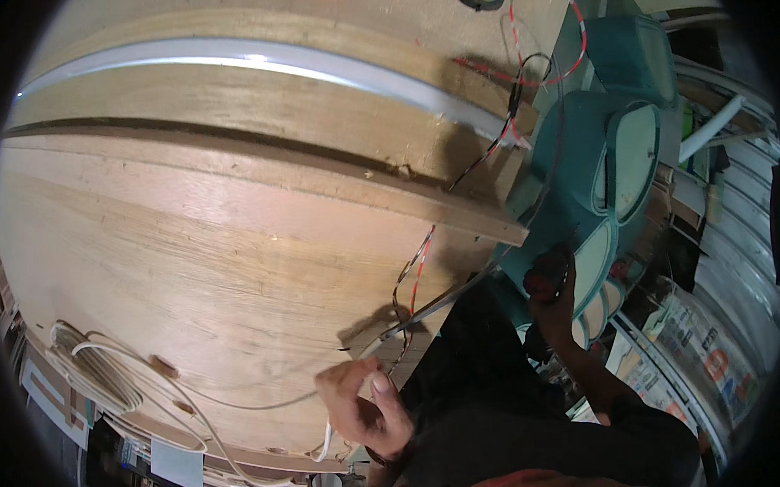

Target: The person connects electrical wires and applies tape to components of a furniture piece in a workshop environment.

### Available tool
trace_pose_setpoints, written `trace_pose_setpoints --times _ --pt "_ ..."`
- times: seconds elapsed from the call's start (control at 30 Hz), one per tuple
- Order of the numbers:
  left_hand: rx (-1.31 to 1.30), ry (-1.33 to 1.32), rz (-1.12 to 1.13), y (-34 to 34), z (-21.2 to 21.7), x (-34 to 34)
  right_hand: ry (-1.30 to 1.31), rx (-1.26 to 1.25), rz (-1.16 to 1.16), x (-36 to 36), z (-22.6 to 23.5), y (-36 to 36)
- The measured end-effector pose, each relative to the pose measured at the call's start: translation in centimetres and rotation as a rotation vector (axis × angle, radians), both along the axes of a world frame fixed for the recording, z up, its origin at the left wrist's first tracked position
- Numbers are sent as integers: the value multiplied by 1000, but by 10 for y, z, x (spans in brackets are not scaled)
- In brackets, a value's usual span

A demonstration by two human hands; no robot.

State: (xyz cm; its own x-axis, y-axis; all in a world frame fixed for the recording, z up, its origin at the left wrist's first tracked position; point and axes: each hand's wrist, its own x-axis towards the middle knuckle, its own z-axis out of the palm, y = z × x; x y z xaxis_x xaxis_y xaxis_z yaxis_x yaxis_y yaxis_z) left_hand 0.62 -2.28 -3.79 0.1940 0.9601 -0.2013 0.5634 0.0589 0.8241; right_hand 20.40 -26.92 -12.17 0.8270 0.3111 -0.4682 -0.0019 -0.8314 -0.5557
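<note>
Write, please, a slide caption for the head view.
Left hand near red and black wires over a wooden panel; right hand gripping a reddish object.

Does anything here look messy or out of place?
No obvious spill. Slightly untidy: the red wire sprawls in a loose loop past the edge of the wooden board, and the white cable trails stray loops from its coil.

There's room to pass low over the middle of the wooden surface [193, 250], between the long wooden strip [458, 214] on the far side and the coiled white cable [98, 374] at the near left. The strip stands in the way of reaching farther. Toward the right, red and black wires [418, 273] cross the path; beyond the edge, a green stack [576, 151] crowds in.
</note>
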Motion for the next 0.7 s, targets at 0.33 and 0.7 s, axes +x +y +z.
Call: trace_pose_setpoints --times 0.33,0.7 --pt "382 449 -799 131 29 143 -32 335 -163 148 11 44" --pt "29 1029 -901 167 -2 201 -490 336 545 299 101 171"
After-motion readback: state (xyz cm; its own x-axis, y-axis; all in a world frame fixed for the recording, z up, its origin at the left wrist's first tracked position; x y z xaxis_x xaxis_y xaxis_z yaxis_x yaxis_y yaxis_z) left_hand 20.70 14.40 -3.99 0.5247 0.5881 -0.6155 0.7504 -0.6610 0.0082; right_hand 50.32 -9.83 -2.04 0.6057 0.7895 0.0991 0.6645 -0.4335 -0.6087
